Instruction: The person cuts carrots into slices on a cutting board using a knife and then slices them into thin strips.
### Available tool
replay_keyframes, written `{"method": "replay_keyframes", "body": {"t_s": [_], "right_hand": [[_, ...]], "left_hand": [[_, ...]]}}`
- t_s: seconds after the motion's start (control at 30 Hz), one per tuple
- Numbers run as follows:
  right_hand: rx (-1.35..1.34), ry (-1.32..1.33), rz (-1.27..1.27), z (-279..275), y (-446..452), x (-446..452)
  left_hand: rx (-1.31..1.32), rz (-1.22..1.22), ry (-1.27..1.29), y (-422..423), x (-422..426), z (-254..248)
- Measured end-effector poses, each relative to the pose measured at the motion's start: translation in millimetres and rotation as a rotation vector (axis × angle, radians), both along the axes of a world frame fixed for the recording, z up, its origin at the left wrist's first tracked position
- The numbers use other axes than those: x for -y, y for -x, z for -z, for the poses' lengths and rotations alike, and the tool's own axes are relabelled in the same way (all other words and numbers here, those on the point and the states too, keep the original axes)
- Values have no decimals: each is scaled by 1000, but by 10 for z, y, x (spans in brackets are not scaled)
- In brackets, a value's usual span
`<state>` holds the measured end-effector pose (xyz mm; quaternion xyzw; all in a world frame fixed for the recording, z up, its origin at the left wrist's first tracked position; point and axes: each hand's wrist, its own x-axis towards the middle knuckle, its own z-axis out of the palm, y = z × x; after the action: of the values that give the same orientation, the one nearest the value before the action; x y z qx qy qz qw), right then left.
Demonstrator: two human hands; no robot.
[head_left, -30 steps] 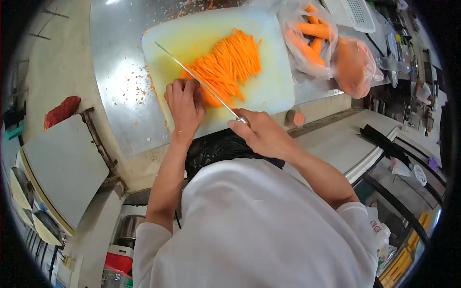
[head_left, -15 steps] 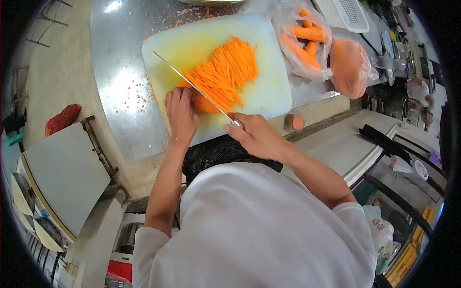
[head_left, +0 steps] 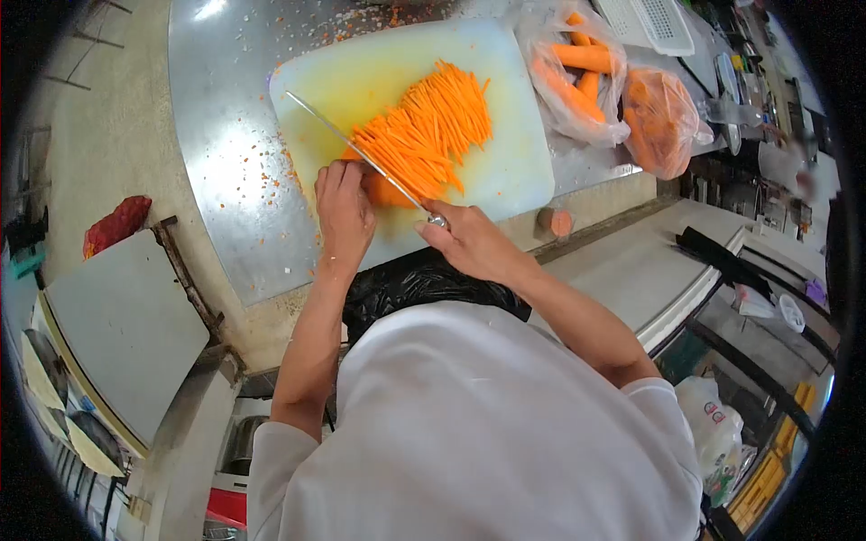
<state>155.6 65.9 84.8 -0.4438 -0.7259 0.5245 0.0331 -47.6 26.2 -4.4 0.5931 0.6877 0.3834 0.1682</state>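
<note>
A white cutting board [head_left: 505, 108] with yellowish stains lies on the metal table. Thin orange carrot strips [head_left: 442, 113] form a long pile on it. My right hand [head_left: 474, 239] is closed around the handle of a knife [head_left: 356, 149], whose blade points up and left along the strips. Beside the blade, my left hand [head_left: 345, 212] has its fingers bent together and pressed on orange carrot pieces [head_left: 388, 191] at the lower left of the pile. The fingertips are partly hidden, and so is the exact shape of those pieces.
Clear bags of whole carrots [head_left: 582, 81] and orange pieces [head_left: 658, 122] stand right of the board. Behind them is a white basket [head_left: 663, 25]. Orange and white crumbs dot the metal table [head_left: 225, 162]. A black plastic bag [head_left: 406, 288] hangs at the near edge.
The knife and my right hand have shifted slightly left since the first frame. My left hand stays at the carrot pieces. The view has moved a little.
</note>
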Motion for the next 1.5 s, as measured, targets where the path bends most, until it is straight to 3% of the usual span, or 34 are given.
{"method": "replay_keyframes", "body": {"t_s": [0.07,0.17,0.27,0.37,0.47,0.6,0.7,0.9,1.0,1.1,1.2,1.3,1.4,1.5], "right_hand": [[79,83,-39,-360,-23,-69],[51,90,5,-379,-25,25],[-47,-84,45,176,-3,92],[174,207,5,-506,98,-30],[42,42,28,-297,21,125],[101,83,58,-101,128,54],[118,169,65,-556,146,65],[-25,-84,61,28,139,129],[47,46,18,-477,154,109],[-60,-97,19,137,178,147],[-16,-39,23,149,159,142],[65,63,63,-31,229,97],[81,123,88,-38,231,97],[41,116,101,2,225,115]], "left_hand": [[-7,20,-25,9,-1,-46],[-27,44,0,55,34,-65],[-83,53,23,82,23,-24],[-131,60,25,109,10,-19],[-144,46,23,110,48,1],[-138,53,49,128,52,5],[-109,52,50,136,43,18],[-73,45,-48,145,40,46],[-79,26,0,133,17,13],[-16,4,-28,128,38,5],[16,-42,-37,168,51,91],[672,-314,-88,241,73,14],[316,-290,-51,499,361,-97],[36,-82,78,541,586,-154]]}}
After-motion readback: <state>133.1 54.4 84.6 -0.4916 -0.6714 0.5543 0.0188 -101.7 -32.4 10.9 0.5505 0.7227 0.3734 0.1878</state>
